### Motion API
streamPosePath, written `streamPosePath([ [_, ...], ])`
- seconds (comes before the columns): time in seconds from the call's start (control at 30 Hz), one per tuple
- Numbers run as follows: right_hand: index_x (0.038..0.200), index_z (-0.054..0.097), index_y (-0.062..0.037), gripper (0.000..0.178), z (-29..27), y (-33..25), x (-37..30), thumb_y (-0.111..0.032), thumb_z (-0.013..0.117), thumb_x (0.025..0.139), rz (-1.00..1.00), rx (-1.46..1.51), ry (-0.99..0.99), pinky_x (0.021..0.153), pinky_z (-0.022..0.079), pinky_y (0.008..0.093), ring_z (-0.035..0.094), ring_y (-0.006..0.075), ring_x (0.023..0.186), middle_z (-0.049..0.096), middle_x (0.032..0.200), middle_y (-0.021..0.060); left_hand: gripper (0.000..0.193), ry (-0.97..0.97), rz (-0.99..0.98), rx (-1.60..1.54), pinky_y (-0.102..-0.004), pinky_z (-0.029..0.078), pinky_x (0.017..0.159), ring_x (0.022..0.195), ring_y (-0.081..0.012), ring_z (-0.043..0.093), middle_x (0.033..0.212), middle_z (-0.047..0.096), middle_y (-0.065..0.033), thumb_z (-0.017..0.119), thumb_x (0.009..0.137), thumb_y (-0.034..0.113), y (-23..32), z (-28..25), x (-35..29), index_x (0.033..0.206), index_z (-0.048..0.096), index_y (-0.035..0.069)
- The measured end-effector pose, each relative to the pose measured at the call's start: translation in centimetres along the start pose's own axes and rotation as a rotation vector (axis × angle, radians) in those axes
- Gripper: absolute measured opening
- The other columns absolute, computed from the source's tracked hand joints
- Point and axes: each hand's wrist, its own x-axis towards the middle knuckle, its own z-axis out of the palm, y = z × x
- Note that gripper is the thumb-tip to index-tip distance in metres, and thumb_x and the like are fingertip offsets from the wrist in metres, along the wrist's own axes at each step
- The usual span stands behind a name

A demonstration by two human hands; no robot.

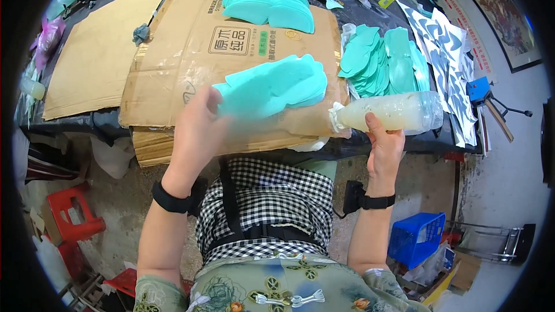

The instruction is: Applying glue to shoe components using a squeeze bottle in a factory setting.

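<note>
Glossy clear plastic bottle (393,112), matt teal foam cutouts (272,88), rough brown cardboard (191,63).

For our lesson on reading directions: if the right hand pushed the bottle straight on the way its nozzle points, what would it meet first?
Probably the turquoise foam piece held by the left hand: the right hand aims the bottle leftward at it, though depth is unclear.

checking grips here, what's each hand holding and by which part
Left hand holds a stack of teal cut-out pieces by its left end. Right hand grips a clear bottle around its middle, from underneath.
</note>
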Motion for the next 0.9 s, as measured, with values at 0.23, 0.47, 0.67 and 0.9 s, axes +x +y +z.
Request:
streamPosePath([
  [0.23, 0.134, 0.059, 0.0031, 0.05, 1.2, -2.0, -0.1, -0.002, 0.082, 0.09, -0.043, 0.204, 0.054, 0.101, 0.056, 0.039, 0.067, 0.0231, 0.113, 0.068, 0.126, 0.0113, 0.013, 0.351, 0.576, 0.143, -0.0417, 0.052, 0.074, 0.084, -0.0326, 0.063, 0.098, 0.062, -0.0138, 0.061, 0.089, -0.001, 1.2, 0.7, 0.7, 0.101, 0.062, 0.005],
  [0.47, 0.115, 0.071, 0.0032, 0.03, 7.6, -2.6, 1.4, -0.003, 0.083, 0.088, -0.16, -0.041, -0.115, 0.086, 0.057, 0.0333, 0.071, 0.0177, 0.099, 0.076, 0.11, 0.0098, 0.041, -0.007, 0.465, 0.315, -0.0419, 0.053, 0.088, 0.104, -0.0354, 0.061, 0.107, 0.062, -0.0154, 0.06, 0.08, -0.014, 0.2, 2.8, -2.1, 0.117, 0.069, 0.001],
  [0.67, 0.111, 0.075, -0.003, 0.031, 13.3, 0.5, -0.2, -0.01, 0.086, 0.083, -0.454, -0.462, -0.357, 0.085, 0.058, 0.035, 0.075, 0.0231, 0.092, 0.078, 0.105, 0.0141, 0.04, -0.042, 0.556, 0.394, -0.0506, 0.045, 0.108, 0.115, -0.0346, 0.06, 0.119, 0.065, -0.0116, 0.065, 0.079, -0.009, -0.3, 1.5, -2.3, 0.115, 0.071, 0.005],
  [0.9, 0.115, 0.075, -0.0037, 0.043, 11.4, -0.4, 5.1, -0.016, 0.092, 0.078, -0.203, -0.408, -0.227, 0.09, 0.057, 0.0373, 0.073, 0.0266, 0.106, 0.077, 0.112, 0.0148, 0.038, 0.001, 0.54, 0.366, -0.0533, 0.041, 0.112, 0.117, -0.0329, 0.06, 0.116, 0.067, -0.0092, 0.069, 0.075, -0.005, -1.3, 0.6, -2.7, 0.11, 0.073, 0.009],
])
